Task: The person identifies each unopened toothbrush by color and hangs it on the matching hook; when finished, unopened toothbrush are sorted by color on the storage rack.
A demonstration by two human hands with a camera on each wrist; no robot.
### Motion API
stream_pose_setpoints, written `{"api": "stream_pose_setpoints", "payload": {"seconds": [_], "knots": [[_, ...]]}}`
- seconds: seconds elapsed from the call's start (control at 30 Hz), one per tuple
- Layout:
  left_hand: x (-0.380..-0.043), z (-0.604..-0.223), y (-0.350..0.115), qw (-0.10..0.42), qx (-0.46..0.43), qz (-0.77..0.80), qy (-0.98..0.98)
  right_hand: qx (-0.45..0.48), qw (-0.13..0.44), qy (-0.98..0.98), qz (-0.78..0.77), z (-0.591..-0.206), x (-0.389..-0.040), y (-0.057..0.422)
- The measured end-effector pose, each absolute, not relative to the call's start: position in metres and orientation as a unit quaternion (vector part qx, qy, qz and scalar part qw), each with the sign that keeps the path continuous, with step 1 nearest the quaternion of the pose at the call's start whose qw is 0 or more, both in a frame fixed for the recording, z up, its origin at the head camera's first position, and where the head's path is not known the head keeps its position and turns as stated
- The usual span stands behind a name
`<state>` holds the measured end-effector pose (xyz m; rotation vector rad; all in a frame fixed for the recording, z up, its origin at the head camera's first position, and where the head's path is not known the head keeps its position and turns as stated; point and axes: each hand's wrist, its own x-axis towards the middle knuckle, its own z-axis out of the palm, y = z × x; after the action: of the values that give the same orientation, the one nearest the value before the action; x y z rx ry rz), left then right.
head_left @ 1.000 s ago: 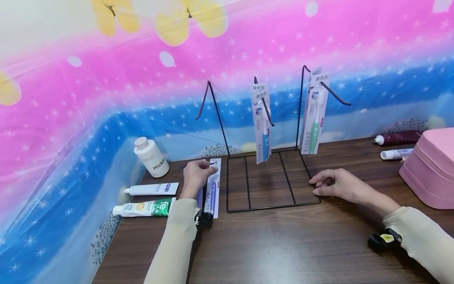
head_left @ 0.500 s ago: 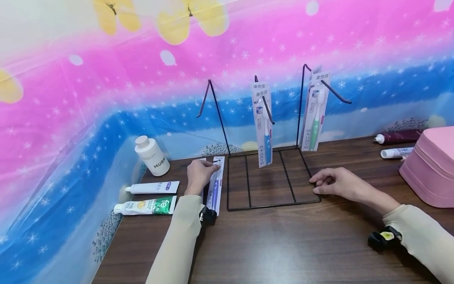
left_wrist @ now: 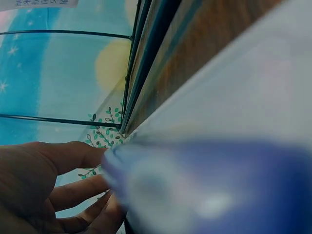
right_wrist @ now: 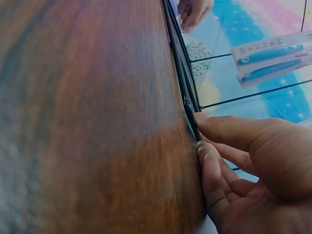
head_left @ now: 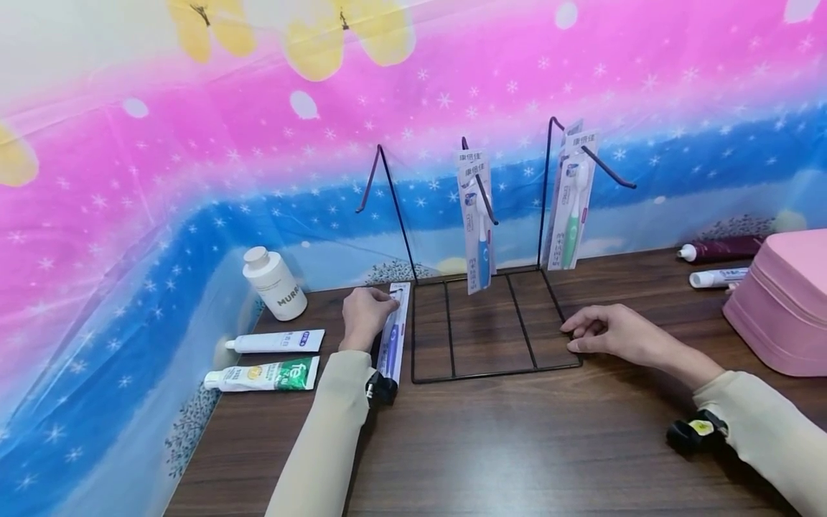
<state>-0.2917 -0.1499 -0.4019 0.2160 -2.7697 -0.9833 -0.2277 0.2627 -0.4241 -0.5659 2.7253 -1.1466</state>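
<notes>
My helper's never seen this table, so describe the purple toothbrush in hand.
On the brown table, find the black wire rack. Just left of it, the left hand pinches a packaged toothbrush. It's purple, unlike the hanging blue toothbrushes and green toothbrush.

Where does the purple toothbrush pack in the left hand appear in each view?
Head: the purple toothbrush pack is left of centre, at the fingertips of the left hand.
Left wrist: large and blurred, filling the lower right.
Right wrist: not visible, though the left hand shows at the top.
Shared landmark: the black wire rack, upper left in left wrist, upper right in right wrist.
</notes>
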Motion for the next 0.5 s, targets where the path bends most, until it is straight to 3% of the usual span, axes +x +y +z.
{"api": "stream_pose_setpoints", "payload": {"seconds": [0.5], "knots": [[-0.2973, -0.3999, -0.1432, 0.092, 0.064, -0.327, -0.938, -0.193, 0.059, 0.899, -0.389, -0.424, -0.2263, 0.2623]]}}
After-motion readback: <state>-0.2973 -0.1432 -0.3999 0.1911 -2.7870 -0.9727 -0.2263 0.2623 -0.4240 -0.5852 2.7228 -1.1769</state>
